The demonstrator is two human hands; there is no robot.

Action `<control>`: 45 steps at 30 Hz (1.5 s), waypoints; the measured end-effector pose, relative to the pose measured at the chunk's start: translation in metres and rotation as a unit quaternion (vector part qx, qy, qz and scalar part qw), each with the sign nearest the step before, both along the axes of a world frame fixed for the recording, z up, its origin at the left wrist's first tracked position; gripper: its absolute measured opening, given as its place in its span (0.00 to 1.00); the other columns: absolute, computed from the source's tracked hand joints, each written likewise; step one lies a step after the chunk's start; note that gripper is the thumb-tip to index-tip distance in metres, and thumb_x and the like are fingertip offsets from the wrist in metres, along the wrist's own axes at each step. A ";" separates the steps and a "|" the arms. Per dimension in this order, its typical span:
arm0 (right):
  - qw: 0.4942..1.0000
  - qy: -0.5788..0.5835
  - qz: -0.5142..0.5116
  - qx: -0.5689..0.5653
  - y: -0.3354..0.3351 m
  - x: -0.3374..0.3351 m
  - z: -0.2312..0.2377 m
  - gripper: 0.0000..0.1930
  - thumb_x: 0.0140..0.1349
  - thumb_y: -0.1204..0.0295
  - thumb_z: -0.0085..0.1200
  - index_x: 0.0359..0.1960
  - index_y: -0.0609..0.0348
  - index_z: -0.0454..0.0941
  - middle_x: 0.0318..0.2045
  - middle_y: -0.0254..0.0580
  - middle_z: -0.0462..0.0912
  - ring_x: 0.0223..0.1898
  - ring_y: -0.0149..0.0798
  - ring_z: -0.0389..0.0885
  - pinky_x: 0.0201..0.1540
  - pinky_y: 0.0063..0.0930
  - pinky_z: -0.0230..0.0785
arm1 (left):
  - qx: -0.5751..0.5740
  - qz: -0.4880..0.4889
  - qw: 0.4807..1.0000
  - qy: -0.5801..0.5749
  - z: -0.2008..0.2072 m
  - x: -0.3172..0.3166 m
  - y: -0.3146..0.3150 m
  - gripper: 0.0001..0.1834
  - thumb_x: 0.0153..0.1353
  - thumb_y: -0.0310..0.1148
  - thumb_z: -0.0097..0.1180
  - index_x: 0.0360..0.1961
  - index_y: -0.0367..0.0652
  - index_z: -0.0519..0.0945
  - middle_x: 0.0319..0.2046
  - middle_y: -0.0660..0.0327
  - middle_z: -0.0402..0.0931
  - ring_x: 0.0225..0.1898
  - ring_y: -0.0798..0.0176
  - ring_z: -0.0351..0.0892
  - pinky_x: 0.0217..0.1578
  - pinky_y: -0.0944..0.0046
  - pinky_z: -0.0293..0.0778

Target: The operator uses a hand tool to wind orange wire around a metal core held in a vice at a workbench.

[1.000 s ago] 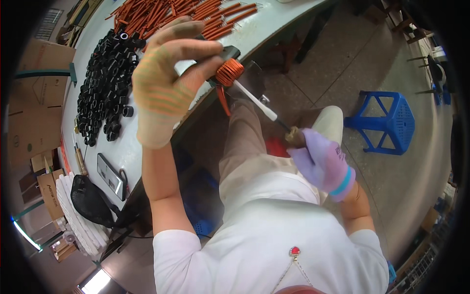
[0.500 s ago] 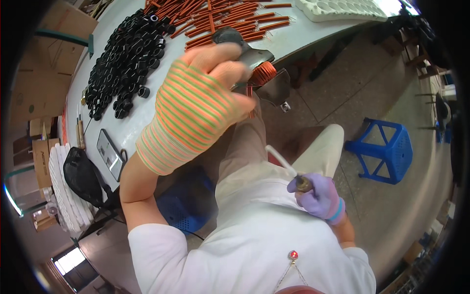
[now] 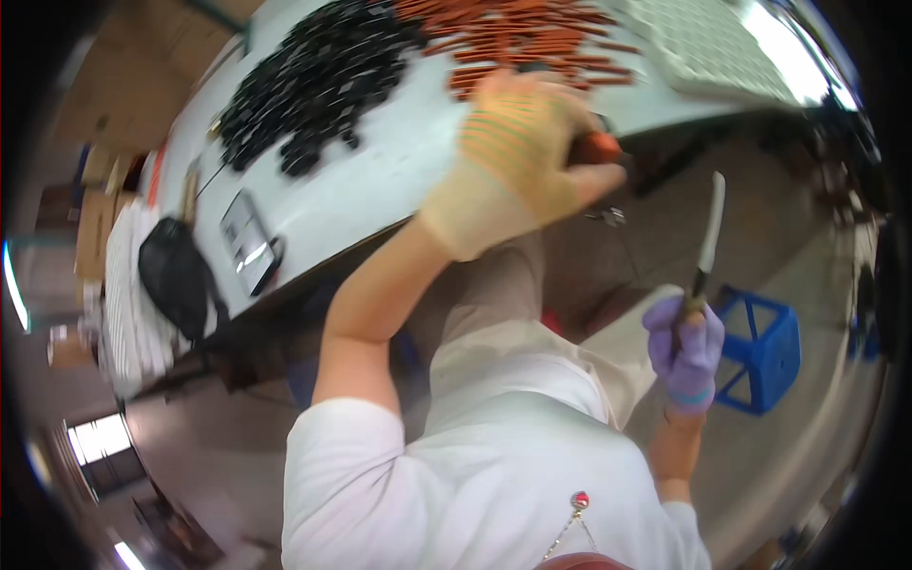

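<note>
My left hand (image 3: pixel 522 152), in a striped glove with bare fingertips, reaches over the table's front edge. Its fingers and thumb curl around an orange-copper wire coil (image 3: pixel 597 147), though motion smears the grip. Most of the dark metal fixture by the coil is hidden behind that hand. Off to the right, away from the table, my purple-gloved right hand (image 3: pixel 686 351) is closed on the handle of a knife-like tool (image 3: pixel 710 233). Its pale, slightly curved blade points up and away from me.
Black ring-shaped parts (image 3: pixel 313 85) lie heaped on the white table (image 3: pixel 380 152). Orange rods (image 3: pixel 532 38) spread behind my left hand, beside a white moulded tray (image 3: pixel 708 52). A phone (image 3: pixel 249 242) lies at the left edge. A blue stool (image 3: pixel 765 351) stands right; a black bag (image 3: pixel 176 275) is left.
My right hand has risen outward to the right, swinging the tool's blade upright. My left hand has moved right and closed in around the coil. The whole view has shifted.
</note>
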State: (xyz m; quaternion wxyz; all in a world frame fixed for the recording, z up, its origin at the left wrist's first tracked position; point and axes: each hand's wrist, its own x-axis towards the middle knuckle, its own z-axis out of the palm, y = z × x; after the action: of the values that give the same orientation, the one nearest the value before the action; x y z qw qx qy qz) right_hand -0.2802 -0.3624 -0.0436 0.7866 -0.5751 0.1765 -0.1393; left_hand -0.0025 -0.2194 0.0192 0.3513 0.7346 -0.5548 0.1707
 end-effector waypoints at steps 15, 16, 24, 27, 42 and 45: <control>0.935 -0.208 -0.087 -0.276 -0.008 0.007 0.003 0.26 0.69 0.57 0.55 0.54 0.72 0.75 0.45 0.49 0.82 0.38 0.32 0.80 0.44 0.25 0.72 | -0.089 -0.051 0.961 0.255 0.012 -0.019 0.014 0.11 0.47 0.42 0.71 0.28 0.51 0.84 0.24 0.62 0.82 0.33 0.54 0.85 0.38 0.52 0.79; 0.917 -0.170 -0.121 -0.339 -0.001 0.018 0.001 0.26 0.68 0.57 0.56 0.54 0.72 0.75 0.45 0.49 0.82 0.37 0.31 0.80 0.43 0.24 0.72 | -0.035 -0.078 0.971 0.225 0.012 -0.027 0.019 0.11 0.48 0.41 0.71 0.29 0.52 0.83 0.23 0.62 0.81 0.30 0.53 0.85 0.34 0.53 0.79; 0.887 -0.038 -0.017 -0.461 0.026 0.043 0.003 0.22 0.45 0.76 0.71 0.45 0.68 0.82 0.37 0.47 0.87 0.37 0.34 0.85 0.45 0.28 0.77 | 0.069 -0.265 0.795 0.541 -0.029 -0.073 0.057 0.20 0.51 0.24 0.69 0.47 0.43 0.81 0.39 0.58 0.85 0.39 0.66 0.86 0.39 0.62 0.81; 0.863 -0.079 -0.008 -0.499 0.033 0.041 0.003 0.26 0.45 0.78 0.69 0.51 0.65 0.82 0.43 0.54 0.88 0.39 0.41 0.88 0.45 0.29 0.79 | 0.050 -0.265 0.637 0.722 -0.029 -0.071 0.064 0.21 0.56 0.20 0.67 0.52 0.37 0.79 0.49 0.59 0.83 0.48 0.70 0.82 0.46 0.66 0.79; 0.976 0.117 0.074 -0.168 0.049 0.025 -0.024 0.14 0.69 0.64 0.52 0.42 0.64 0.81 0.18 0.43 0.78 0.20 0.32 0.77 0.26 0.30 0.69 | -0.142 -0.084 0.964 0.208 -0.024 -0.025 0.010 0.22 0.60 0.12 0.64 0.56 0.35 0.83 0.50 0.54 0.85 0.46 0.63 0.87 0.49 0.64 0.82; 0.966 0.114 0.110 -0.205 0.036 0.032 -0.017 0.12 0.67 0.68 0.55 0.43 0.64 0.81 0.20 0.45 0.79 0.23 0.33 0.80 0.29 0.31 0.72 | -0.107 -0.075 0.976 0.176 -0.021 -0.022 0.008 0.20 0.60 0.14 0.65 0.54 0.37 0.84 0.51 0.53 0.86 0.46 0.61 0.87 0.49 0.64 0.82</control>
State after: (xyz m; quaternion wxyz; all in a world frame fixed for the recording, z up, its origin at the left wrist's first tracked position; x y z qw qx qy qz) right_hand -0.2479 -0.3268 -0.0605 0.6373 -0.7518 0.1682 -0.0186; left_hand -0.0243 -0.2117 -0.0015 0.5318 0.6673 -0.5168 0.0704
